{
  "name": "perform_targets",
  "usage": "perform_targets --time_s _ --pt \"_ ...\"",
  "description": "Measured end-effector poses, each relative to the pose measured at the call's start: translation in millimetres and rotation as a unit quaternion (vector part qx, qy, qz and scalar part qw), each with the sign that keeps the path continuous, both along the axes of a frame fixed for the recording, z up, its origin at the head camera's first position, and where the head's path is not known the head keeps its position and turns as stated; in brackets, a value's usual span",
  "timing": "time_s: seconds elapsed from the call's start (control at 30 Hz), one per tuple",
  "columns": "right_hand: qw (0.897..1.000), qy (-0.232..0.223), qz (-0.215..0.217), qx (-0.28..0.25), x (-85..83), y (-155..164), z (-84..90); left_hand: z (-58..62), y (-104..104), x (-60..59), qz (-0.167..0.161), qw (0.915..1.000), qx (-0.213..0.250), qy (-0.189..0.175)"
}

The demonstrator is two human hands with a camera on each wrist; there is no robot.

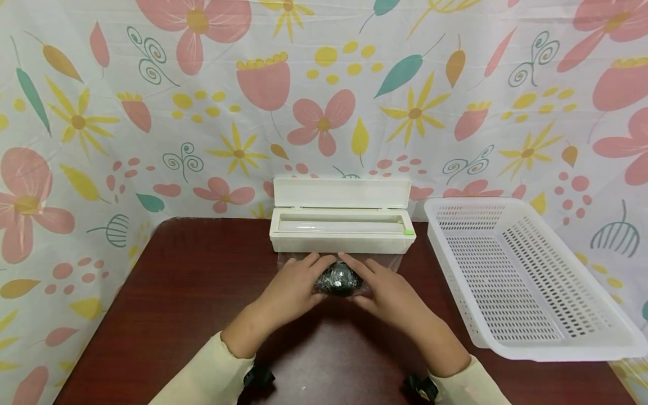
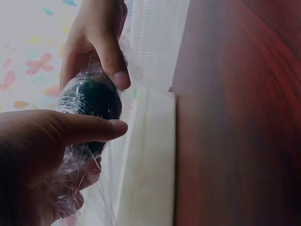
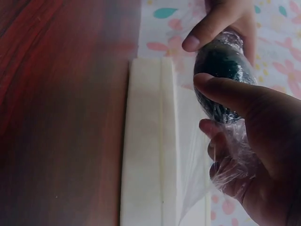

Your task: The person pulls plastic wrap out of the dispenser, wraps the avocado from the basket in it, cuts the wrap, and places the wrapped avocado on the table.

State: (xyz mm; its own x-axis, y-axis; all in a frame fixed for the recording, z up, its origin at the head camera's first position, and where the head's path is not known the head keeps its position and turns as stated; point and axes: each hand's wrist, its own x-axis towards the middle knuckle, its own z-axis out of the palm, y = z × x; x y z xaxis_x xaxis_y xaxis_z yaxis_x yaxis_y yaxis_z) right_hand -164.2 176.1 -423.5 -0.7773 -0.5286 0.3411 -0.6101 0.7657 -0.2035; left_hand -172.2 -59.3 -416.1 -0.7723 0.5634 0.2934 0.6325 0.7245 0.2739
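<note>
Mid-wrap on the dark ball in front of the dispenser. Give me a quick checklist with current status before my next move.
1. Both hands on the dark ball: left hand, right hand: ok.
2. Cling film covers the ball: ok.
3. Film cut free of the dispenser: cannot tell.
4. Dispenser lid open: ok.
5. White basket within view on the right: ok.

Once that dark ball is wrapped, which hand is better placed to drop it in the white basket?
Probably the right hand: it grips the wrapped ball like the left hand, but the basket sits on its side.
</note>
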Motion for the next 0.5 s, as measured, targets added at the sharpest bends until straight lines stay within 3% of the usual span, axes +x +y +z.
perform_targets --time_s 0.17,0.3,0.5 --pt "1.000 -0.006 -0.006 0.016 0.0 1.1 -3.4 -9.1 -0.3 -3.4 0.000 0.9998 0.002 -0.017" --pt "1.000 0.016 -0.004 0.015 -1.5 2.2 -5.6 -14.7 -0.7 -7.0 -0.004 0.9997 -0.002 -0.023" --pt "0.999 0.021 0.015 -0.022 -3.6 -1.6 -7.8 -20.9 -1.9 -12.4 -0.013 0.9995 -0.007 -0.029"
